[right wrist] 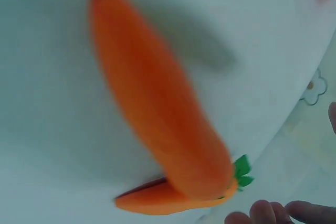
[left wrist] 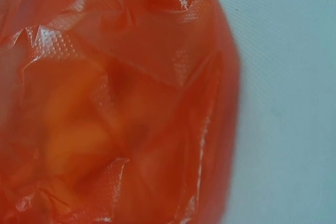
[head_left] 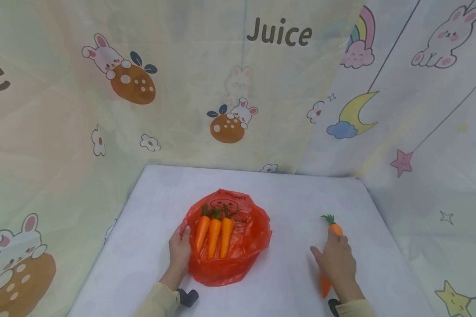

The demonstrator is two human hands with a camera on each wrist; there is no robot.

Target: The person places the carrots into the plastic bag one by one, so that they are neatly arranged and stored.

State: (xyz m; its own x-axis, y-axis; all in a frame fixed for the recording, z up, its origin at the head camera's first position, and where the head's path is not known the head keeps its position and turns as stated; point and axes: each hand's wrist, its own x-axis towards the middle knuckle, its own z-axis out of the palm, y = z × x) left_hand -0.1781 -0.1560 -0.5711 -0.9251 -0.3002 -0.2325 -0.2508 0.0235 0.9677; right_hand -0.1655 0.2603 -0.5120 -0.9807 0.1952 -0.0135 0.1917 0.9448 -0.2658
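Note:
A red plastic bag (head_left: 230,270) lies with its mouth spread wide, and three orange carrots (head_left: 214,237) with green tops rest in it. At the bag's left side my left hand (head_left: 180,253) grips the rim, thumb on the inner side, other fingers hidden behind the plastic. The left wrist view is filled by the bag's crinkled side (left wrist: 157,103). My right hand (head_left: 337,259) is over two more carrots on the right. Below it, the right wrist view has one carrot (right wrist: 157,98) across another carrot (right wrist: 157,199) with green leaves; the fingertips (right wrist: 262,212) and thumb are apart.
A white-covered table (head_left: 289,211) carries everything. Behind it and at both sides hang cloth sheets (head_left: 182,123) printed with rabbits, stars and a moon. Dark wrist-camera pieces (head_left: 188,298) sit by the sleeves.

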